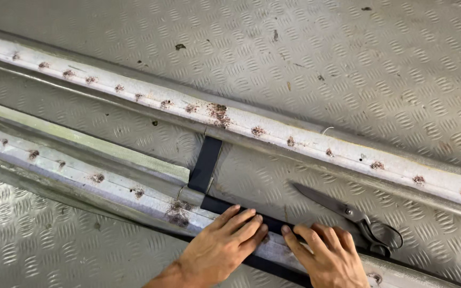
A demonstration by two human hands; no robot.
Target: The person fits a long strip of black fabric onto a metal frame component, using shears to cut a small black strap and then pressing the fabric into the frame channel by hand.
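Tape (205, 164), black, partly hidden under both hands, runs between two rusty white rails and along the near rail (81, 173) | left hand (225, 242) and right hand (329, 256) press it flat, fingers spread, wrists cut off | scissors (348, 210) lie just beside, on metal floor (348, 64).

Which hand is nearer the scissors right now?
Right. The right hand presses on the black strip with its fingers just beside the scissors handles. The left hand lies flat on the strip farther left, beyond the right hand.
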